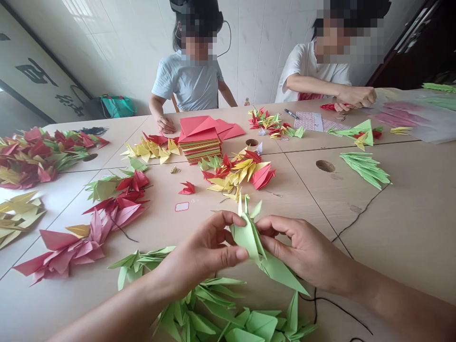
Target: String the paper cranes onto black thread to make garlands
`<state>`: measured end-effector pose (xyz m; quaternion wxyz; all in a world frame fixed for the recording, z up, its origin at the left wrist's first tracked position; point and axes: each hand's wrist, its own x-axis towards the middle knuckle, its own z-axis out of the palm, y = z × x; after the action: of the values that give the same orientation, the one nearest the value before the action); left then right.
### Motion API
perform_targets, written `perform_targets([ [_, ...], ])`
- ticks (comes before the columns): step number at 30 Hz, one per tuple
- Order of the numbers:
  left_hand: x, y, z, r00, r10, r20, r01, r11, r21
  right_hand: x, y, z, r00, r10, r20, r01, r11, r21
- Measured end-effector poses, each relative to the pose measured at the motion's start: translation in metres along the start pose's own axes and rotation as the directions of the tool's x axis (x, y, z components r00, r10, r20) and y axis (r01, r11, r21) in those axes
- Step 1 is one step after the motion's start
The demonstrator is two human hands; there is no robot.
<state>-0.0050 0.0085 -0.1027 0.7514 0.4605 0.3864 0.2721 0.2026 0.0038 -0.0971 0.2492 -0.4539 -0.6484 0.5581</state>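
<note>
Between my two hands is a light green folded paper crane (251,237), held above the table. My left hand (217,247) pinches its left side between thumb and fingers. On the other side, my right hand (295,247) grips it, with the fingertips partly hidden behind the paper. A long green paper point sticks out below my right hand. Under my wrists lies a heap of green paper cranes (213,313). A black thread (335,304) runs across the table by my right forearm; whether it joins the held crane I cannot tell.
Red, yellow and pink folded cranes (96,232) lie at the left. A stack of coloured paper squares (201,147) stands mid-table. Flat green folded pieces (366,168) rest at the right, near a table hole (325,166). Two people sit across the table, one handling red paper (335,107).
</note>
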Motion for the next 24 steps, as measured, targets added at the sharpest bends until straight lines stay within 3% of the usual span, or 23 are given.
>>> perform_targets([
  [3,-0.004,-0.002,0.0,1.0,-0.023,-0.008,0.025,0.969,0.246,0.0,-0.002,-0.001,1.0,0.005,-0.014,-0.004,1.0,0.014],
  [7,-0.005,-0.004,0.003,0.995,0.099,-0.027,-0.078,0.904,0.419,0.0,-0.002,-0.001,1.0,0.021,0.008,-0.021,0.998,0.06],
  [11,-0.004,-0.002,0.004,0.985,0.175,-0.006,-0.159,0.906,0.391,-0.001,-0.003,-0.001,1.0,0.025,0.009,-0.025,0.997,0.071],
  [18,-0.004,0.008,0.004,0.996,0.08,-0.045,-0.065,0.96,0.273,-0.001,-0.005,-0.002,1.0,0.017,-0.001,-0.017,0.999,0.027],
  [24,0.001,0.005,0.003,0.988,0.116,-0.098,-0.091,0.97,0.226,-0.001,-0.003,-0.002,0.999,0.034,0.034,-0.034,0.999,0.006],
])
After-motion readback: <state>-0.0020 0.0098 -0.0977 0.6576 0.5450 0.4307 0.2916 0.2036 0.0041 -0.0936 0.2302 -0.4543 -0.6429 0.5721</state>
